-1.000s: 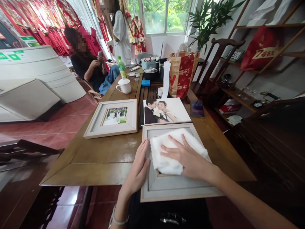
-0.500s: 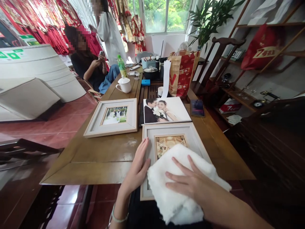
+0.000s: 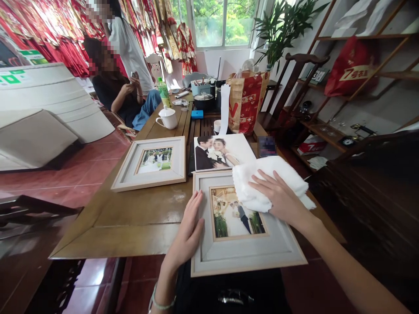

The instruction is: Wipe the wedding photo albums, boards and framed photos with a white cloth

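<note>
Left hand point(image 3: 186, 233) flat, unclenched, at 9 o'clock of picture frame point(image 3: 235, 251) | right hand point(image 3: 280, 198) spread on white cloth point(image 3: 290, 174), 2 o'clock, contact beneath unclear | frame at table's point(image 3: 144, 218) 5 o'clock | step: seemingly wiping; next stroke wants frame steadied

The place looks like a wedding shop, for outfits or photos. Far ahead and left of the left hand point(image 3: 189, 229), red and gold garments point(image 3: 65, 26) hang in a dense row, and an ornate robe point(image 3: 186, 46) hangs by the window point(image 3: 209, 26). The frame point(image 3: 248, 253) under that hand holds a picture of a couple in wedding dress; so does the second frame point(image 3: 153, 175), off to its left. A print point(image 3: 209, 157) beyond shows another couple. Right of the right hand point(image 3: 276, 192), shelves point(image 3: 386, 37) carry a red bag point(image 3: 353, 72) printed with a 7 and Chinese characters.
</note>
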The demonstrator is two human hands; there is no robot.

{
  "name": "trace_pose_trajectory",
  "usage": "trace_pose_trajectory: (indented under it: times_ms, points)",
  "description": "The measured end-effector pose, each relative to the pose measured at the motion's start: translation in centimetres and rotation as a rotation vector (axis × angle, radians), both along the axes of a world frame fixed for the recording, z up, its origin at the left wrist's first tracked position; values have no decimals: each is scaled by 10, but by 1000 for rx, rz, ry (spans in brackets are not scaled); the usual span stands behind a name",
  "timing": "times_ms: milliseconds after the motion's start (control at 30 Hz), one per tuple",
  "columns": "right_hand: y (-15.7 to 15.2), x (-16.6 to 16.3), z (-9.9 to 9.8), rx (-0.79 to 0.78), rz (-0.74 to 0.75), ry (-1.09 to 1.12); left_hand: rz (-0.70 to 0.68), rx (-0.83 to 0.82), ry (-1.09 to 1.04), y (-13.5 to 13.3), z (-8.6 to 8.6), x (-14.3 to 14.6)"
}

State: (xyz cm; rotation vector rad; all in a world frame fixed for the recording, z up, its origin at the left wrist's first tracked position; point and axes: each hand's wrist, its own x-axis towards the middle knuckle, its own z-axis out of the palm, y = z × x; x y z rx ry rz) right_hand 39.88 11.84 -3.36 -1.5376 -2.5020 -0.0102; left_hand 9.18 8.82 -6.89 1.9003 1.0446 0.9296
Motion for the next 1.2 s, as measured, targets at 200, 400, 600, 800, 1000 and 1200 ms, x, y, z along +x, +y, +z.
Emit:
trace_pose_trajectory:
  times_ms: [200,400,600,800,1000,1200]
  points:
    - [-60,-2,10,-195,41,52,25,13,14,0,-3,2]
    - [-111,9,17,-314,94,122,12,10,28,0,-2,1]
    - [-82,8,-1,-145,45,188,-28,-2,39,1,1,-2]
    - [-16,-3,0,-107,39,74,-31,0,51,1,0,-2]
    - [-13,-10,8,-162,10,126,-9,9,47,0,-3,-1]
    - [-89,2,24,-451,126,174,2,19,43,0,-4,0]
